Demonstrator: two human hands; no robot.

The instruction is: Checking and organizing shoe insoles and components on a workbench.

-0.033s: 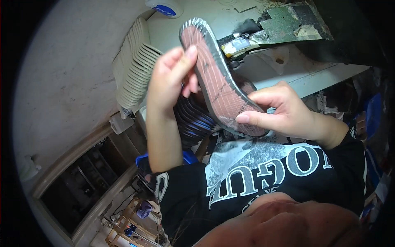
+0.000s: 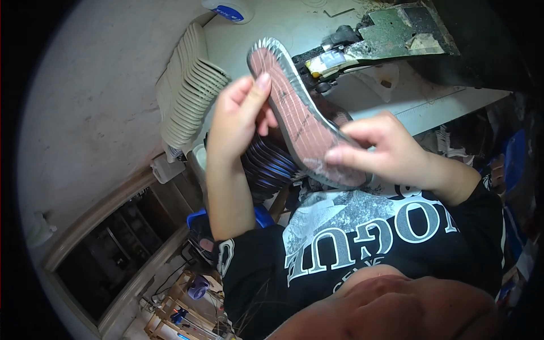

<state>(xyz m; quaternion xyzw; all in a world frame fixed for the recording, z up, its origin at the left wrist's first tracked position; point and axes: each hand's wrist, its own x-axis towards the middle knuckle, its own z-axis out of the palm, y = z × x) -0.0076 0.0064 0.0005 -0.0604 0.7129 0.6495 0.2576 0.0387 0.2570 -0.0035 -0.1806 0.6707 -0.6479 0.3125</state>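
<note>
The left hand (image 2: 238, 119) pinches a pinkish sole (image 2: 296, 107) near its far end, thumb on its face, other fingers curled by its edge. The right hand (image 2: 388, 148) grips the near end between thumb and fingers. The tilted sole spans both grips. Dark soles (image 2: 266, 164) stand just below the left fingers; pale soles (image 2: 187, 107) stack to their left. Beyond the right fingers, a green machine (image 2: 391, 37) blocks part of the table (image 2: 277, 20), whose pale surface shows past the left fingertips.

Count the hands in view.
2: the left hand at the upper left edge of the sole, the right hand at its lower right edge; no others show.
</note>
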